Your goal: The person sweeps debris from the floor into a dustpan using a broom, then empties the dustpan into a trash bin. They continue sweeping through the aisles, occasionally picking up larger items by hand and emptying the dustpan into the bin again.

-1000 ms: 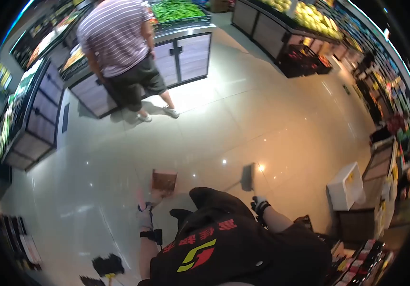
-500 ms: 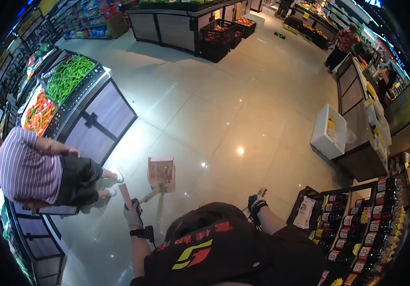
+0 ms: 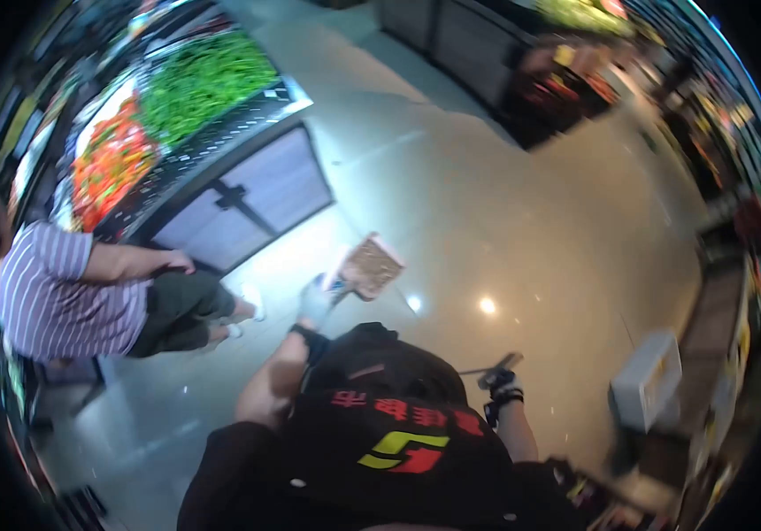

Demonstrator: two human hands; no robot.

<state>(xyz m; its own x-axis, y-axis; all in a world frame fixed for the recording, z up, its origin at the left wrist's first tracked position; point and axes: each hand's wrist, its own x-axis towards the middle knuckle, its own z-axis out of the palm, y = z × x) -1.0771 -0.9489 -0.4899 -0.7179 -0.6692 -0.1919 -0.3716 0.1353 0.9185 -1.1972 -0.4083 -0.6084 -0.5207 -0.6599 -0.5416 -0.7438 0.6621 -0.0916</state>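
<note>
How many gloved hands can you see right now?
2: the left hand, beside the dustpan, and the right hand, lower and to the right. The picture's edges are blurred, so others could be hidden there.

reference item: pinkish-brown scoop-shaped dustpan (image 3: 373, 268), over glossy beige tiled floor (image 3: 540, 230). at its near left: pale-gloved left hand (image 3: 316, 303). farther left: person in striped shirt (image 3: 75, 288). ahead-left: dark-framed, panelled produce stand (image 3: 279, 177), bearing slender green peppers (image 3: 208, 84) and red-orange peppers (image 3: 115, 164). well right: white rectangular box (image 3: 637, 389).
</note>
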